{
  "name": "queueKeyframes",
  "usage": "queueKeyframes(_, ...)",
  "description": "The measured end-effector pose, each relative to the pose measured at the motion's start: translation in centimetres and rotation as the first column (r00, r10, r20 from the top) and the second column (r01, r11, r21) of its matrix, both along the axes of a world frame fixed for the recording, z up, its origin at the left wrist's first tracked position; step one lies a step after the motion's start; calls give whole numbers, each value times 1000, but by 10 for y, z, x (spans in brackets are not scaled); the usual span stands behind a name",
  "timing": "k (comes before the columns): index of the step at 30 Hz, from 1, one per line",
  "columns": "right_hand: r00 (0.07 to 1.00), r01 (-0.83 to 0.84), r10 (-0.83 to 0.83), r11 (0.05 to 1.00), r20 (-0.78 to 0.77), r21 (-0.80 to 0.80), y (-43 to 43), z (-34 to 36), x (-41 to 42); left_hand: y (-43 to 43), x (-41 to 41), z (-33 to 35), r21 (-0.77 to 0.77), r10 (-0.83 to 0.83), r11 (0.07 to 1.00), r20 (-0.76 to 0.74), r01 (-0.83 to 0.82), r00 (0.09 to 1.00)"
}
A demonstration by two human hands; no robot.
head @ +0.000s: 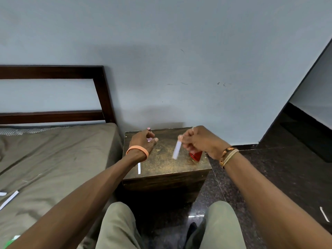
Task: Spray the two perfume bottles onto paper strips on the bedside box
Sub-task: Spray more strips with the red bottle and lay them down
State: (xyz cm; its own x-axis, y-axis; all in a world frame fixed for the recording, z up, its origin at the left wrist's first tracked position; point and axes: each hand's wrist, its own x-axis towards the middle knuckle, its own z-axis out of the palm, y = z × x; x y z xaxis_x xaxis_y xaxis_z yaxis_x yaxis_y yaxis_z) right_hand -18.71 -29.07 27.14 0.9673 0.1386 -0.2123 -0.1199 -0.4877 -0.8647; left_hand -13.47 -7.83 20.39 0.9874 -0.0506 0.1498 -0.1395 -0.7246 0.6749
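- bedside box [161, 169]: dark wood, set against the wall.
- left hand [143, 141]: over the box's back-left corner, fingers curled round the pink perfume bottle [149, 129]. Only the cap and a bit of the body show.
- right hand [199, 141]: above the box's right half, pinching a paper strip [177, 150] by its top end. The strip hangs tilted over the box top; can't tell if it touches.
- red perfume bottle [195, 156]: on the box top at the right edge, partly hidden by the right hand.
- second strip [139, 168]: flat on the box top, front-left.
- spare strip [9, 200]: on the bed [53, 159], left of the box.

One box [167, 178], one bed [53, 150]. Two perfume bottles — pink bottle [149, 129], red bottle [195, 156]. Five paper strips — held strip [177, 150], box strip [139, 168], two bed strips [9, 199], floor strip [324, 213].
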Motion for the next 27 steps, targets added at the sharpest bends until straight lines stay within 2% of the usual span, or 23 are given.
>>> queueKeyframes(1,998,-10,25,964,-54,266,-4,4,1,0,0,0,5,2,1000,1,-2,1000)
queueKeyframes(2,992,15,57,842,-117,539,-6,13,-1,1,0,-1,12,4,1000,-1,-4,1000)
queueKeyframes(3,988,24,80,760,-130,650,-7,17,1,1,-1,-1,20,4,1000,-4,-4,1000)
queueKeyframes(4,987,57,47,785,-151,616,-7,15,4,2,-2,-2,28,5,1000,-6,-5,1000)
queueKeyframes(5,990,54,5,911,-141,410,-6,7,6,3,-3,-2,36,6,999,-8,-6,1000)
queueKeyframes(6,996,11,-5,998,-86,64,1,1,2,3,-2,-2,39,9,999,-10,-9,1000)
queueKeyframes(7,1000,-1,-3,987,-25,-158,5,-2,-1,3,-2,-2,36,10,999,-12,-9,1000)
queueKeyframes(8,1000,-15,17,979,4,-203,5,-6,-1,3,-1,-1,29,10,1000,-15,-10,1000)
queueKeyframes(9,999,-39,38,996,-23,-75,3,-7,0,3,0,-1,23,13,1000,-17,-12,1000)
queueKeyframes(10,995,-30,46,981,-83,191,2,0,-2,4,1,0,21,15,1000,-20,-14,1000)
queueKeyframes(11,988,2,62,908,-139,420,1,8,-3,3,1,0,26,12,1000,-25,-11,1000)
queueKeyframes(12,987,29,55,864,-152,502,1,9,-1,4,0,0,32,8,999,-31,-7,999)
queueKeyframes(13,990,45,17,900,-138,433,0,7,3,4,-1,0,36,7,999,-31,-6,999)
queueKeyframes(14,995,41,-19,974,-101,221,4,6,2,3,-2,-1,40,9,999,-28,-7,1000)
queueKeyframes(15,998,35,-34,999,-62,18,9,2,1,3,-2,-1,38,9,999,-24,-9,1000)
queueKeyframes(16,998,28,-31,998,-59,-59,10,-4,-1,3,-2,-1,27,11,1000,-21,-10,1000)
queueKeyframes(17,997,20,-24,998,-78,-54,8,-9,0,2,-1,-1,14,12,1000,-16,-11,1000)
queueKeyframes(19,990,56,-49,997,-130,54,7,-7,-3,2,0,1,3,16,1000,-8,-16,1000)
queueKeyframes(23,995,63,-57,996,-86,69,5,-2,-1,4,1,3,-5,9,1000,-3,-9,1000)
queueKeyframes(24,994,52,-33,982,-108,181,3,3,-2,5,2,3,-5,11,1000,-5,-11,1000)
queueKeyframes(26,979,64,52,844,-200,533,-1,13,-1,6,3,2,-7,11,1000,-15,-11,1000)
queueKeyframes(27,975,80,53,821,-216,565,-1,16,-2,6,4,2,-3,10,1000,-18,-10,1000)
